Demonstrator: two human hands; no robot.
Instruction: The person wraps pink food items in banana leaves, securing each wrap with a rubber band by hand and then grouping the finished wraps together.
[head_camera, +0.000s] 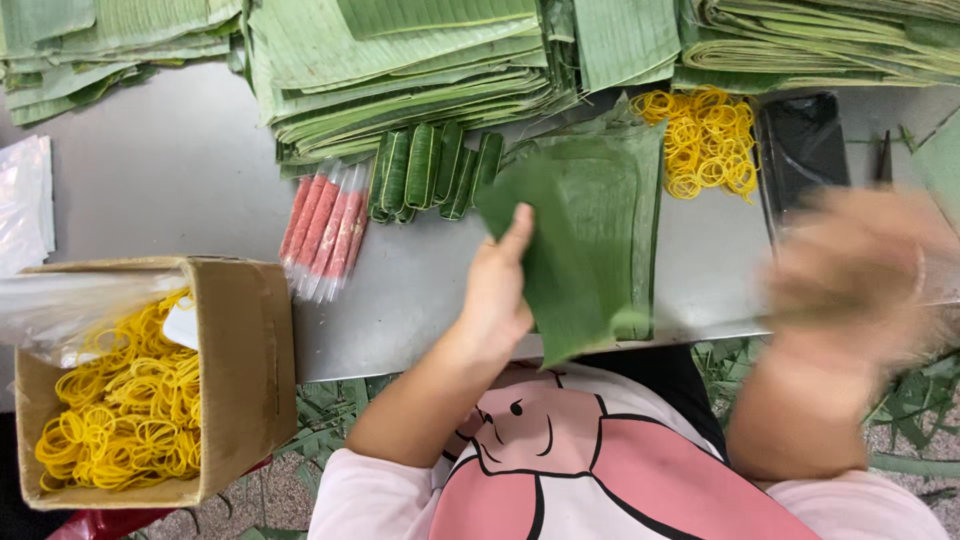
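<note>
Left hand (497, 290) is pinching a flat, ribbed green leaf (560, 270) by its left edge, over the near edge of the grey bench (180, 170). The leaf's long axis runs away from the person, tipped a bit left. Right hand (850, 270) is a blur, can't tell if it's open or closed. Behind: five leaf-wrapped rolls (430, 170), about five pink sausages in clear plastic (325, 235), a loose pile of yellow rubber bands (705, 140), and one cardboard box (245, 350) of more bands.

Bright, even light falls from overhead, with only soft shadows under the stacked leaves (420, 70). The metal table (170, 170) shows a dull sheen, no harsh glare. The right hand (850, 270) smears into motion blur; everything else stays sharp.
</note>
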